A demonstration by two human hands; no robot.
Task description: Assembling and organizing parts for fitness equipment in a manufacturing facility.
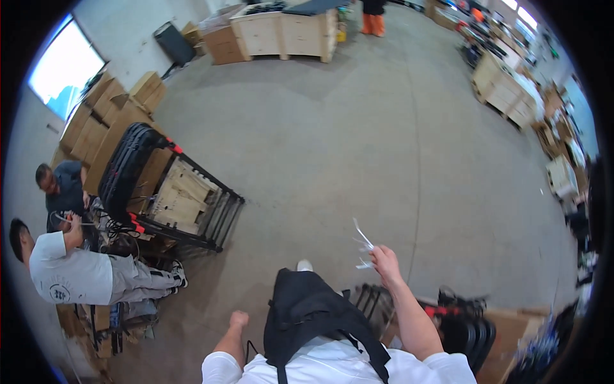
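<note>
My right hand (pixel 385 261) is held out in front of me, closed round a few thin white plastic strips (pixel 363 235). Their ends stick out loosely past my fingers, some upward and some to the left; whether they are cable ties is too small to tell. Low at my left side, my left hand (pixel 240 319) hangs curled with nothing visible in it. A black bag or apron (pixel 304 320) hangs on my chest over a white shirt. The tip of a light shoe (pixel 304 264) shows beyond it.
At left, a wheeled rack (pixel 214 211) with black padded parts and wooden boards stands beside two people (pixel 70 269) handling cables. Cardboard boxes (pixel 96 121) are stacked behind. Wooden crates (pixel 284 35) stand far ahead, another crate (pixel 502 89) far right. Black frames (pixel 460 326) are close on my right.
</note>
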